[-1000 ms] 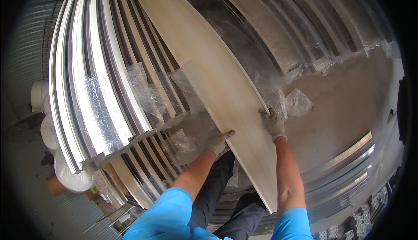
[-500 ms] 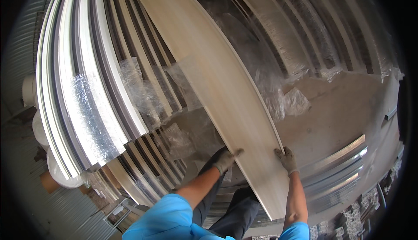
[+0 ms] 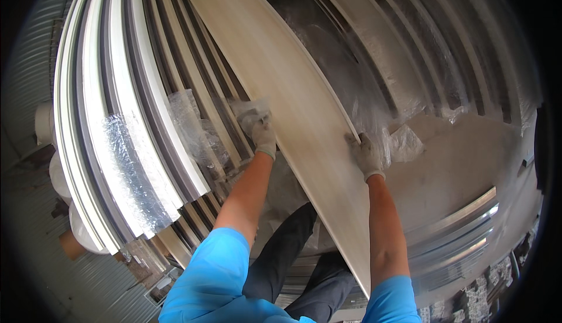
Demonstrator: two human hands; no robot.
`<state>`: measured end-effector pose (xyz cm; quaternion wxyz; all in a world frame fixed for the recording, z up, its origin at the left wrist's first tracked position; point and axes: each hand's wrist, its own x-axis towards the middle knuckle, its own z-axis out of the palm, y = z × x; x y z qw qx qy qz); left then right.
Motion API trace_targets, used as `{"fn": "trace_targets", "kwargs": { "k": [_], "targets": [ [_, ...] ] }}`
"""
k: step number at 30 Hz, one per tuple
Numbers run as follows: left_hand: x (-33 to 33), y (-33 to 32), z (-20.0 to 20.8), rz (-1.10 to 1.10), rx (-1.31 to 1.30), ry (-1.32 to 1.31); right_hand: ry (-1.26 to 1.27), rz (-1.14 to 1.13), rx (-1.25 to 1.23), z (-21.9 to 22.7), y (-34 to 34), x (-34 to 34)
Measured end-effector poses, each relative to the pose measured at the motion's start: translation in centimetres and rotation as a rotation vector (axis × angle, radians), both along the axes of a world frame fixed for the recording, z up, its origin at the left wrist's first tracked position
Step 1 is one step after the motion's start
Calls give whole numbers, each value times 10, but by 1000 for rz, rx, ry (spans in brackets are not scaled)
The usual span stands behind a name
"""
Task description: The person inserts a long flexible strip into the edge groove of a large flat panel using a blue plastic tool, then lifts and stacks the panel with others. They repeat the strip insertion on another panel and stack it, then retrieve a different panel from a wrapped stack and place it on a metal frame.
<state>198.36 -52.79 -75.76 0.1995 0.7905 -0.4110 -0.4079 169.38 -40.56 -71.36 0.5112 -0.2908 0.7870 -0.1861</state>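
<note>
A long, pale beige panel [image 3: 304, 130] runs from the far upper left down toward my legs. Both hands wear light work gloves. My right hand [image 3: 367, 154] is closed round the panel's right edge, thumb side on top. At the opposite edge, my left hand [image 3: 263, 137] is closed on crumpled clear plastic film [image 3: 249, 109], right beside the panel; some fingers are hidden by the film. The panel's near end lies partly behind my right forearm.
Long white and dark profiles [image 3: 126, 89] are stacked at the left, a wrapping film [image 3: 132, 176] round their ends. Film-covered strips [image 3: 380, 48] lie at the far right. Loose film [image 3: 405, 144] sits near my right hand. Shiny metal strips [image 3: 456, 229] lie lower right.
Both hands have moved farther up along the panel, away from my body. My left hand has reached the plastic film, which is now bunched up. The panel has stayed nearly in place.
</note>
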Motion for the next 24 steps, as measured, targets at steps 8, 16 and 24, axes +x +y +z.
{"fn": "trace_targets", "kwargs": {
  "k": [8,16,24],
  "targets": [
    [-37,64,48,-208,86,-219,-57,-29,45,5,56,-23],
    [-56,120,96,-118,412,-32,-159,23,148,-12,186,-56],
    [-10,108,-29,125,287,717,-273,-42,226,-4,206,-64]
  ]
}}
